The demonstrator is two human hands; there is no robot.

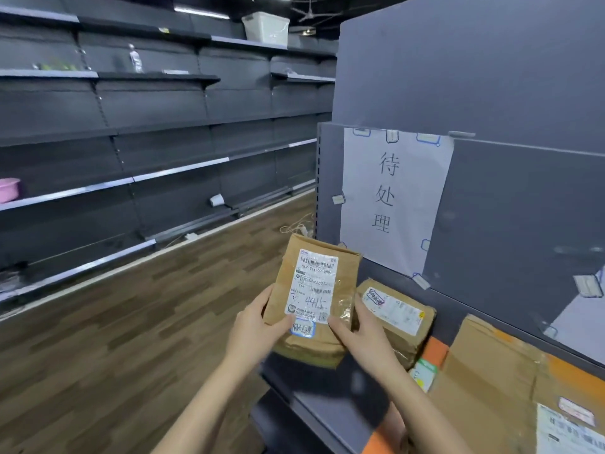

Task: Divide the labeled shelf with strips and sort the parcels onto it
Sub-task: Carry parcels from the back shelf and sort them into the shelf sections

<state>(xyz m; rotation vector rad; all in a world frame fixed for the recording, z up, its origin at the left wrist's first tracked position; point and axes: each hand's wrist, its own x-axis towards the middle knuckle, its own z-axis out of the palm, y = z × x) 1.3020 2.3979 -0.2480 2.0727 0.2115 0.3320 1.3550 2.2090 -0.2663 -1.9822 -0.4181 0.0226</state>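
Observation:
A brown cardboard parcel [312, 290] with a white shipping label stands upright above the left end of the grey shelf [327, 407]. My left hand [258, 326] grips its lower left edge and my right hand [357, 329] grips its lower right edge, thumbs on the front. A second brown parcel [397, 317] lies on the shelf just right of it. A larger cardboard box [487, 378] sits further right. An orange strip [433, 352] stands between those two. A white paper sign [393, 198] with handwritten characters is taped to the shelf's back panel.
Long dark shelving [131, 152] lines the left wall, holding a bottle [135, 59], a white bin [266, 27] and a pink bowl [9, 189]. A wooden floor [131, 339] runs between it and my shelf. Another labelled parcel [569, 424] lies at the bottom right.

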